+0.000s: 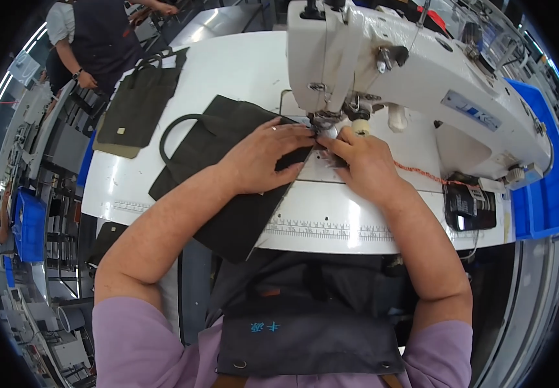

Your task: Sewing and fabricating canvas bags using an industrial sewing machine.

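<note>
A dark fabric bag panel [241, 220] with a loop handle [175, 129] lies aslant on the white sewing table [331, 194]. Its upper right corner reaches the presser foot [325, 121] of a white sewing machine [415, 71]. My left hand [263, 155] rests flat on the panel, fingers stretched toward the foot and thumb spread apart. Right of the foot is my right hand [365, 161], its fingers bent in close to the panel's corner. What its fingertips grip, if anything, is hidden.
Dark bags with handles [137, 103] are piled at the table's left. A black packet-like object [470, 210] and an orange-red cord [421, 172] lie at right. Beyond them stands a blue bin [541, 213]. Another person [102, 39] is at the upper left. A ruler strip [325, 229] runs along the front edge.
</note>
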